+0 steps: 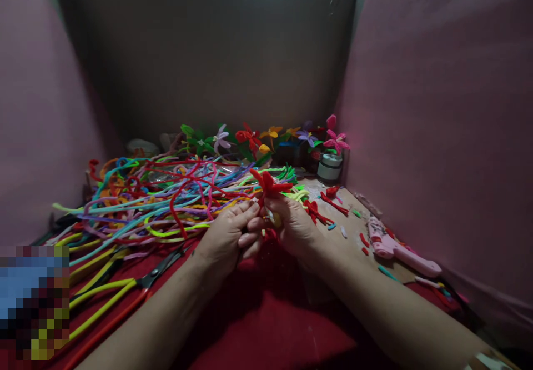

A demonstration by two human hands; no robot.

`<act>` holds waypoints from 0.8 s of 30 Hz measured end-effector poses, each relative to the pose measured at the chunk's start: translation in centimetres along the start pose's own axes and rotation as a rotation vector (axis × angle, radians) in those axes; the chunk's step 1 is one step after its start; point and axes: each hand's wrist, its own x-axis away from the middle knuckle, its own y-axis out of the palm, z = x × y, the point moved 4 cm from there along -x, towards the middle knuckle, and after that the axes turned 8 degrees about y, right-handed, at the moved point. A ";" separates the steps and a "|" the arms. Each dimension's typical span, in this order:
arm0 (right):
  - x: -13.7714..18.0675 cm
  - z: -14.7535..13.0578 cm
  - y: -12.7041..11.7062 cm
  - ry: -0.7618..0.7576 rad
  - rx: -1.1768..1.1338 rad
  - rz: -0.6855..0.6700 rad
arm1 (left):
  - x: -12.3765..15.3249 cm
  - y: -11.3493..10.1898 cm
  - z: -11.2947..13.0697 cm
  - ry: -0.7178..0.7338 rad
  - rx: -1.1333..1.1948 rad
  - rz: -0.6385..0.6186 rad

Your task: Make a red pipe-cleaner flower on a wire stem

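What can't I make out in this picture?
All in the head view:
Lower end of the red flower: hidden in the grip of the right hand.
Whether the left hand pinches anything: its own fingers hide it.
Whatever lies lower left: masked by a pixelated patch.
Pale item at lower right: cut off by the bottom edge.

Pipe cleaners [195, 181] crowd the left grip [250, 214]; shadowed red cloth [250, 320] seems passable.

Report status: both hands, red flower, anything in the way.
Right hand pinching red flower, petals spread above. Left hand close beside, grip unclear. Fuzzy stems heaped beyond, not blocking.
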 end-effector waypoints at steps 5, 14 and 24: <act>0.1 0.0 0.1 0.014 -0.065 -0.030 | -0.1 0.1 -0.2 -0.034 0.007 -0.044; 0.6 -0.1 0.1 -0.078 0.043 0.108 | 0.5 -0.4 1.6 0.559 -1.332 0.209; 0.9 -1.2 0.8 -0.173 0.254 0.016 | 0.3 -0.6 1.5 0.206 -0.630 0.246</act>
